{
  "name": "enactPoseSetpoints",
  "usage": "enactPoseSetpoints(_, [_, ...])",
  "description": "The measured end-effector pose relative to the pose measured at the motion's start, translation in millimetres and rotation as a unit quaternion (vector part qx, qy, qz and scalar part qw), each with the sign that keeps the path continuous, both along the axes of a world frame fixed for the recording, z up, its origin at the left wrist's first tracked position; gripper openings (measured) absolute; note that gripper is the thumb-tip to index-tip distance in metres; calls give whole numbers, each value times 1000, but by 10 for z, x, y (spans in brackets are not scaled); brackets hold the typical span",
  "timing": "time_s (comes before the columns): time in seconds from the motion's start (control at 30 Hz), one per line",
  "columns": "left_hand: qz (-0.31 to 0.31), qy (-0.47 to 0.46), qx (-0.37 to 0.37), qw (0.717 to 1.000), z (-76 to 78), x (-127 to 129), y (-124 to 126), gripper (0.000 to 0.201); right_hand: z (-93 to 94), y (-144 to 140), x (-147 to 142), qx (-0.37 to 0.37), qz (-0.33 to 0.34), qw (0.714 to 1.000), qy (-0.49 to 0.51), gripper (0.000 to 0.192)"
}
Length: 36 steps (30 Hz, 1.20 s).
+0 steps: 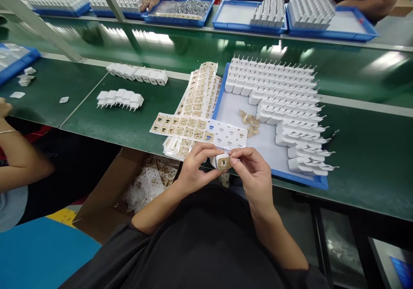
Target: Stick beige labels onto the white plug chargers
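Note:
My left hand (193,166) and my right hand (253,172) hold one small white charger plug (222,161) between them, just in front of the table edge. A gold label covers the plug's face, and my right fingertips press on it. Right behind my hands lies a sheet of gold labels (198,132), partly peeled, on a stack of more sheets (198,93). To the right sits a blue tray (258,147) with several rows of white plugs (284,93) and a few loose label scraps (250,123).
Two rows of white plugs (121,98) (138,73) lie on the green table to the left. A cardboard box with used sheets (145,181) stands below the table. Another person's arm (19,160) is at the left. Across the belt, other people work at blue trays (180,11).

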<state>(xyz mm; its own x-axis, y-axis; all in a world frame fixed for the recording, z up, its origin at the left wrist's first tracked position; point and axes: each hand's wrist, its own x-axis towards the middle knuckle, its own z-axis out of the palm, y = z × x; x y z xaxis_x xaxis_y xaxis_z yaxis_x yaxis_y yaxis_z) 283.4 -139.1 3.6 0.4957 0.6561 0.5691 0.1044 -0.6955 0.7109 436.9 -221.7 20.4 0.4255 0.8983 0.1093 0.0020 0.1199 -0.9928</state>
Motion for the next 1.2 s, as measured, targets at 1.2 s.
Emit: enactPoseSetpoints(1.2, [59, -34, 118, 991, 5, 40, -87, 38, -12, 64, -6, 34, 8, 999, 3, 11])
